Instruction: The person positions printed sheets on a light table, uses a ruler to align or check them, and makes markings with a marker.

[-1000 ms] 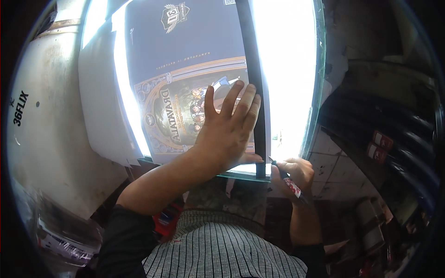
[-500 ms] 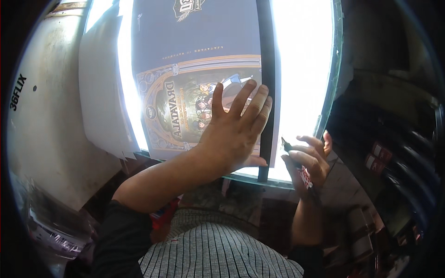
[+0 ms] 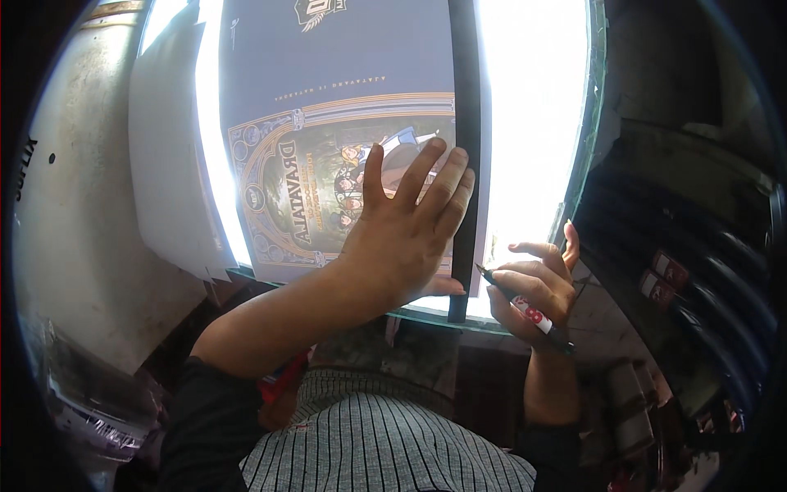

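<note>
A dark blue printed sheet (image 3: pixel 344 53) with a gold-framed picture lies on a brightly lit glass-topped table (image 3: pixel 537 107). Along the sheet's right side runs a long black strip (image 3: pixel 465 90), like a straightedge. My left hand (image 3: pixel 402 221) rests flat with its fingers spread over the picture, fingertips and thumb reaching onto the strip. My right hand (image 3: pixel 537 283) grips a black marker (image 3: pixel 525 307) with a red and white label. Its tip points up and left, close to the strip's right edge near the table's front; whether it touches the sheet I cannot tell.
White paper (image 3: pixel 168 156) hangs over the table's left side, beside a pale panel (image 3: pixel 78 205). The table's glass edge (image 3: pixel 584 172) runs along the right. Shiny dark rolls (image 3: pixel 713 271) stand further right, and a plastic-wrapped bundle (image 3: pixel 106 426) lies at lower left.
My right hand has brought the marker left and slightly nearer to me, its tip now beside the strip. My left hand keeps its place on the sheet; the whole view has shifted slightly.
</note>
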Action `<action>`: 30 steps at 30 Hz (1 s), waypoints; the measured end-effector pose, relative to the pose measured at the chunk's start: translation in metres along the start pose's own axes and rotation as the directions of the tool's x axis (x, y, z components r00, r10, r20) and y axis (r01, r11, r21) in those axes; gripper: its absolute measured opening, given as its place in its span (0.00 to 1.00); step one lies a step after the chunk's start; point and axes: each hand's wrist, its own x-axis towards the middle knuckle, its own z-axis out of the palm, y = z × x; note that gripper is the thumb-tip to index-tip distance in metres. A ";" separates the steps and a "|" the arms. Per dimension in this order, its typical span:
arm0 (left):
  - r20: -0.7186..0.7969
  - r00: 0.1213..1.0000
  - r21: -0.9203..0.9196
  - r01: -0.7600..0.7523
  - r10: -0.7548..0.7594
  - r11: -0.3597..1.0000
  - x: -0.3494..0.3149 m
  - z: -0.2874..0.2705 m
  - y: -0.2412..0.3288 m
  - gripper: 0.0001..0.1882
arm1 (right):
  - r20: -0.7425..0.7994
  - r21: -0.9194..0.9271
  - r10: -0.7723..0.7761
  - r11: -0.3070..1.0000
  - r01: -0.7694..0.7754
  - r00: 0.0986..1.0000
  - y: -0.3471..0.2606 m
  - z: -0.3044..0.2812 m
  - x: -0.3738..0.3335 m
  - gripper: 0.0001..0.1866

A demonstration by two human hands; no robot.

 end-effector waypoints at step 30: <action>0.019 1.000 0.016 0.008 -0.009 1.000 0.000 -0.003 0.002 0.65 | 0.087 -0.030 0.008 1.000 -0.005 0.996 -0.001 -0.002 0.002 0.07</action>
